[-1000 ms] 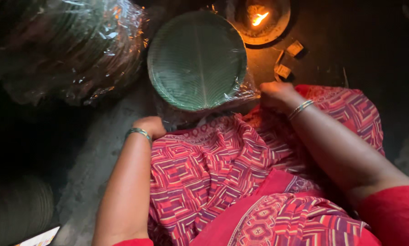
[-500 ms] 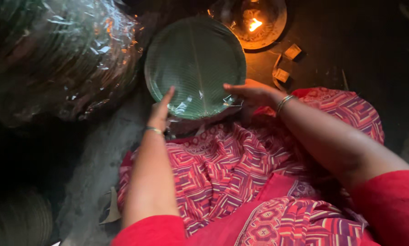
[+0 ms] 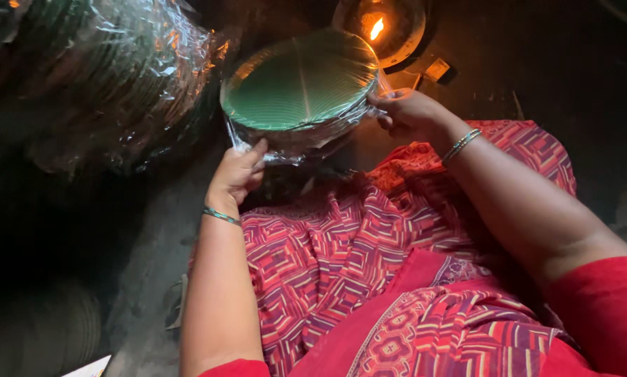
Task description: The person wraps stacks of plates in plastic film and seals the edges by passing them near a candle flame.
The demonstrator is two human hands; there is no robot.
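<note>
Leaf plates (image 3: 301, 84), a green stack in clear plastic wrap, sit tilted above the red patterned lap. Left of the stack lies a larger wrapped bundle (image 3: 111, 77). The left hand (image 3: 238, 174) grips the stack's lower left edge; the right hand (image 3: 411, 115) pinches the wrap, probably, at its right rim. Behind the stack burns a small flame (image 3: 377, 29).

wrapped plate bundle (image 3: 111, 77): cut by top edge; lower plates (image 3: 306, 136): blurred by wrap

Place: dim home workshop, work done seated on the floor.
Signs: plastic-wrapped plate bundles (image 3: 111, 77) far left; small flame lamp (image 3: 377, 29) far; bare dark floor (image 3: 139, 279).
</note>
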